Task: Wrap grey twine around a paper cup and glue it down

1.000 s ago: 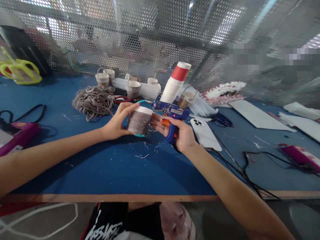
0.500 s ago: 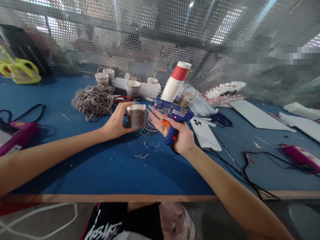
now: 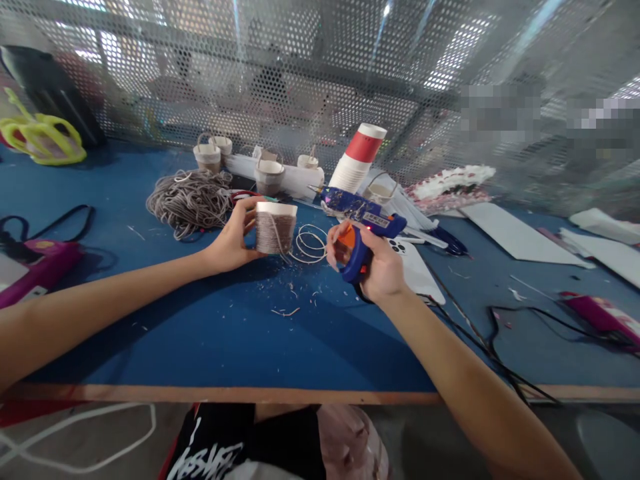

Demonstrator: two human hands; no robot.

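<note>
My left hand (image 3: 231, 239) grips a small paper cup (image 3: 275, 228) whose side is wound with grey-brown cord, held upright just above the blue table (image 3: 210, 327). A loose end of the cord runs from the cup into pale loops (image 3: 311, 243) lying on the table. My right hand (image 3: 376, 265) is closed round the handle of a blue glue gun (image 3: 361, 220) with an orange trigger and a lit red light. The gun's nozzle points left and away, a short way right of the cup.
A heap of grey cord (image 3: 190, 199) lies behind the cup. Several small finished cups (image 3: 207, 157), a stack of red-and-white paper cups (image 3: 356, 161) and a white phone (image 3: 417, 270) sit further back and right. Pink tools (image 3: 37, 263) with black cables flank both sides; a perforated metal screen (image 3: 300, 73) closes the back.
My right hand drew back to the right with the glue gun, away from the cup. My left hand turned the cup upright, and loose cord loops now show beside it.
</note>
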